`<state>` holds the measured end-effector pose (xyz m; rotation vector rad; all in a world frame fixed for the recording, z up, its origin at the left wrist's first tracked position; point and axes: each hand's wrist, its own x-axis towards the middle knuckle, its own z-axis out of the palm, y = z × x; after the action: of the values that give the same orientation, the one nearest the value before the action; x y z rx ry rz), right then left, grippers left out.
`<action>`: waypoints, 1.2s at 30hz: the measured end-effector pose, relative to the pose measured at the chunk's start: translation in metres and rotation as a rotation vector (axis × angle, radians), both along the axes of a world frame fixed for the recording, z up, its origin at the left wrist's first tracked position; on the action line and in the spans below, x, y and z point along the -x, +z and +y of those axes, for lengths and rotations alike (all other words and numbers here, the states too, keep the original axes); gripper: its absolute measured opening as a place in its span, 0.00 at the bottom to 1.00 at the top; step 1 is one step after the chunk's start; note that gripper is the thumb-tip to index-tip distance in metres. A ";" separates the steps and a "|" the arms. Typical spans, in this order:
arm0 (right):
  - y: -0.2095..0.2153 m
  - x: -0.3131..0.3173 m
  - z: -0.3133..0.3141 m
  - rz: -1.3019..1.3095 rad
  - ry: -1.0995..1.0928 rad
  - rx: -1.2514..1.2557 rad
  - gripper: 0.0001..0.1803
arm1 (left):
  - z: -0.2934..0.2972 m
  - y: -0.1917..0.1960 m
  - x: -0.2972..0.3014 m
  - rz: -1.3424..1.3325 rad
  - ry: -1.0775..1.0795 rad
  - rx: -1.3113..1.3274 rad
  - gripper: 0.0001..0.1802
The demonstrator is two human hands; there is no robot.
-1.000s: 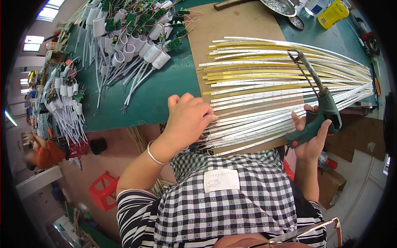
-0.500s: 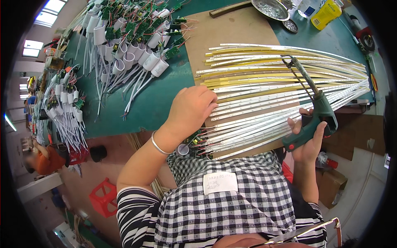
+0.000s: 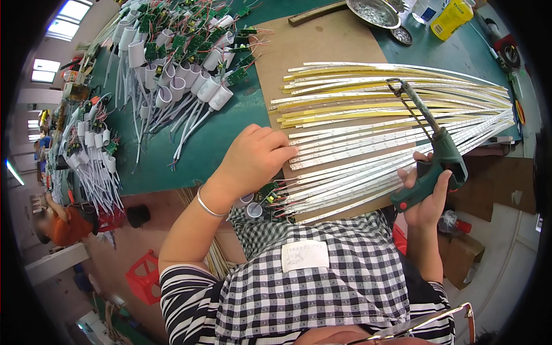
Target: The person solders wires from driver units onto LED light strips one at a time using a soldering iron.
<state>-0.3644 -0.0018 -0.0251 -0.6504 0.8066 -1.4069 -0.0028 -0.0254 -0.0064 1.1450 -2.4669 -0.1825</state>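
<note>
Many long white and yellow light strips [image 3: 391, 123] lie fanned out on a brown cardboard sheet [image 3: 322, 43] on the green table [image 3: 230, 132]. My left hand [image 3: 253, 161] rests fingers-down on the left ends of the white strips. My right hand [image 3: 425, 195] grips the green handle of a soldering gun [image 3: 434, 146], whose thin metal tip points up over the strips. Small green circuit boards with coloured wires and white caps [image 3: 264, 198] sit at the table's near edge, below my left hand.
A heap of white cylindrical housings with green boards and wires [image 3: 178, 63] covers the table's left part. A metal dish [image 3: 374, 11], a yellow bottle [image 3: 451, 17] and a wooden bar stand at the back. A red stool [image 3: 144, 279] and another person in orange [image 3: 63, 221] are at lower left.
My left hand has slid along the strip ends and stays pressed on them. My right hand still holds the soldering gun, shifted slightly over the strips.
</note>
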 end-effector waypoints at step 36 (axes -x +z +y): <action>0.002 -0.004 0.001 -0.008 -0.012 -0.007 0.30 | -0.002 -0.005 -0.009 0.123 0.246 -0.131 0.09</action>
<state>-0.3601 -0.0010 -0.0234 -0.6347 0.8098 -1.4156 0.0066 -0.0272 -0.0114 1.4343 -2.2118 -0.3350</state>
